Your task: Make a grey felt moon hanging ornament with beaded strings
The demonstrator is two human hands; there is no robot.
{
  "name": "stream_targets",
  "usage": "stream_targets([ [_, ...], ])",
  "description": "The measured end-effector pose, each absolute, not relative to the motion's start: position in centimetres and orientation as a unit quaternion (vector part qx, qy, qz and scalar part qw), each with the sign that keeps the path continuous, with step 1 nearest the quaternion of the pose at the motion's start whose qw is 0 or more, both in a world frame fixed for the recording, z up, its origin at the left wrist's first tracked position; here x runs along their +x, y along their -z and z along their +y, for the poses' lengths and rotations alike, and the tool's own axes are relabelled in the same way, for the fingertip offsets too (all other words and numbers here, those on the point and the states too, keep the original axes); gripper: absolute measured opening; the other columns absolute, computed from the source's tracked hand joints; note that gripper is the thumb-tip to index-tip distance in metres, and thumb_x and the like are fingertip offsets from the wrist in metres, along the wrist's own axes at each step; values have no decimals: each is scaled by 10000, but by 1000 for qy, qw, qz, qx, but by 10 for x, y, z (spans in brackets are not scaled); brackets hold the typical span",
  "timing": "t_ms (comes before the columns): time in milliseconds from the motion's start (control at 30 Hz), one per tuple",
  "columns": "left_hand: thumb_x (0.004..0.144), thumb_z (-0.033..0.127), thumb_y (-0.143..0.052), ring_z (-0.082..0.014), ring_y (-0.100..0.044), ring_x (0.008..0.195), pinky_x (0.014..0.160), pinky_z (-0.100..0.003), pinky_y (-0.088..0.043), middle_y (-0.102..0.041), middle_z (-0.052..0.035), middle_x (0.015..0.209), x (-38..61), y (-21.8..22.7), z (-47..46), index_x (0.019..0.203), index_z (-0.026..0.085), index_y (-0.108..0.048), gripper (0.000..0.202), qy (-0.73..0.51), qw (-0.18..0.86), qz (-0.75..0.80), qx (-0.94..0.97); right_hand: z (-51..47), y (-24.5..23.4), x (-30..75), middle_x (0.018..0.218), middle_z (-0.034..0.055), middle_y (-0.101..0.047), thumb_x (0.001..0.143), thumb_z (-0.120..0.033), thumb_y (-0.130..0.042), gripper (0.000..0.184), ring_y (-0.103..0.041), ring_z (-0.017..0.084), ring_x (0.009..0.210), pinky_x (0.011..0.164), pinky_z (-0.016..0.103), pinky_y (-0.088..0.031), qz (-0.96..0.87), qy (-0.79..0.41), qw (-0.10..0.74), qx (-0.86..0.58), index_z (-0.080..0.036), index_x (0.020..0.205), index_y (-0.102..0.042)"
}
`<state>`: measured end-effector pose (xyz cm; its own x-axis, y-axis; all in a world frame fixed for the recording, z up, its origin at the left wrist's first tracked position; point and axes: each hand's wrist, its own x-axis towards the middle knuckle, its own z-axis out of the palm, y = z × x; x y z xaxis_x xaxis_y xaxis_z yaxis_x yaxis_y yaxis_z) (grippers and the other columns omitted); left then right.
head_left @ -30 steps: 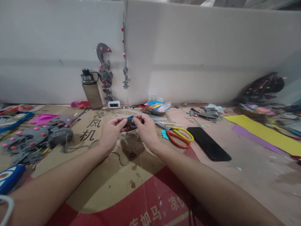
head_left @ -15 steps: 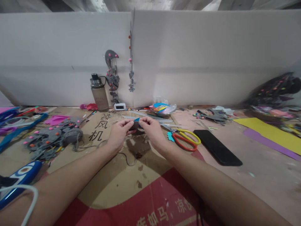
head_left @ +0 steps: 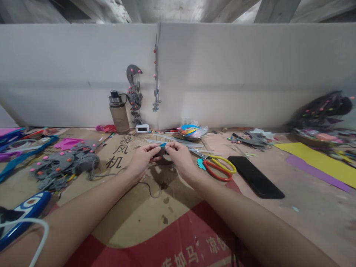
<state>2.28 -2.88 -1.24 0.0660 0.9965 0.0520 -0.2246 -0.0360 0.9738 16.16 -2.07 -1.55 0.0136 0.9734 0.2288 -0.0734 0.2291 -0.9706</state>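
Note:
My left hand (head_left: 143, 159) and my right hand (head_left: 181, 157) meet over the cardboard, thumbs and fingertips closed on a small grey and blue piece (head_left: 162, 145). Its pointed blue top sticks up between the thumbs; the darker grey part below is partly covered by the fingers. What it is made of I cannot make out. Grey yarn (head_left: 151, 193) trails on the cardboard under my hands. More of it runs left toward a grey yarn ball (head_left: 88, 161). Scissors (head_left: 219, 168) with red and yellow handles lie just right of my right hand.
Grey decorations with pink and orange beads (head_left: 59, 165) lie at left. A bottle (head_left: 119, 115) and a small white digital display (head_left: 142, 128) stand by the white partition (head_left: 236, 66). A black phone (head_left: 256, 178) and yellow sheet (head_left: 314, 159) lie right. A white cable (head_left: 41, 226) crosses lower left.
The view has tilted up slightly, so the partition and table items sit a little lower. Both hands keep hold of the small piece, with its blue tip showing slightly differently between the fingers.

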Motion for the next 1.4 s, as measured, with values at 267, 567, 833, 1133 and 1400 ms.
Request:
stream_targets([
  [267, 647, 322, -732, -131, -629, 719, 648, -250, -542, -666, -50, 805, 22, 13, -27, 771, 146, -666, 226, -539, 575, 417, 453, -25, 14, 159, 568, -57, -448, 671, -344, -577, 189, -347, 83, 531, 523, 224, -289, -568, -428, 546, -442, -156, 680, -593],
  [567, 646, 325, -727, -175, -606, 792, 698, -328, -518, -623, -22, 818, 24, 12, -32, 781, 179, -555, 263, -560, 285, 496, 599, -15, 19, 162, 631, -33, -524, 679, -325, -540, 199, -416, 92, 553, 536, 223, -329, -515, -424, 584, -462, -150, 749, -603],
  [833, 765, 332, -619, -189, -604, 830, 785, -331, -464, -654, -49, 859, 24, 15, -35, 842, 175, -605, 176, -483, 111, 527, 690, -30, 13, 156, 675, -7, -584, 746, -335, -542, 220, -469, 110, 604, 571, 233, -361, -595, -371, 561, -441, -144, 781, -644],
  [1133, 734, 323, -610, -180, -610, 763, 494, -251, -517, -618, -48, 862, 27, 20, -31, 855, 164, -562, 205, -558, 273, 489, 612, -29, 16, 154, 917, 44, -696, 815, -283, -507, 227, -604, 159, 857, 817, 305, -450, -639, -358, 560, -388, -177, 896, -691],
  [1400, 696, 262, -639, -127, -597, 636, 426, -210, -487, -638, -45, 883, 24, 14, -25, 857, 175, -492, 234, -610, 313, 464, 560, -29, 19, 151, 1016, 38, -701, 832, -220, -497, 221, -619, 165, 974, 908, 322, -445, -664, -343, 549, -375, -200, 927, -695],
])
